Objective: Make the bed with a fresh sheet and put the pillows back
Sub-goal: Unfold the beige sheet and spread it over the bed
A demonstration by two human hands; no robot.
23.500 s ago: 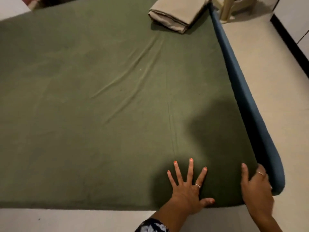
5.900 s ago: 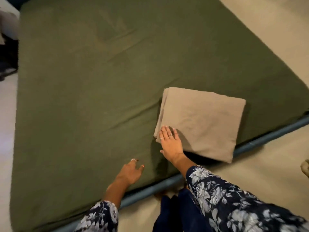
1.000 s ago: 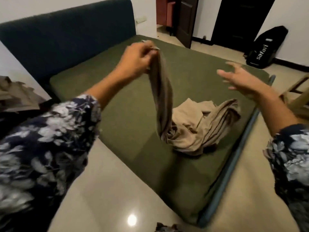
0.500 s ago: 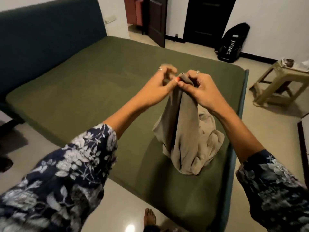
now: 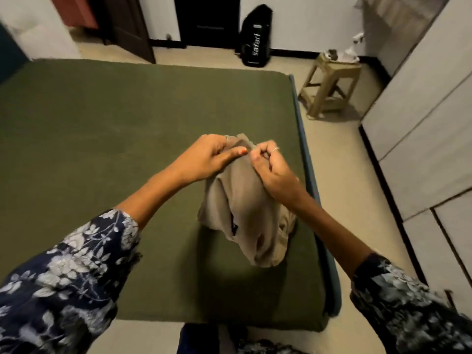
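Left hand (image 5: 209,157) and right hand (image 5: 272,169) raised close together above the bed (image 5: 115,149), both pinched shut on the top edge of a tan sheet (image 5: 245,213). Sheet hangs bunched from the fingers over the green mattress, near its right edge. Stool (image 5: 329,83) and black backpack (image 5: 255,37) on the floor beyond

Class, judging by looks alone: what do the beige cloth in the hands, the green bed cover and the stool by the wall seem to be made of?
Beige cloth: thin, soft woven fabric, matte; it hangs in loose folds from both hands.
Green bed cover: thicker, slightly fuzzy textile, matte; lies flat.
Stool: probably moulded plastic, tan, with a smooth dull sheen; painted wood cannot be excluded.
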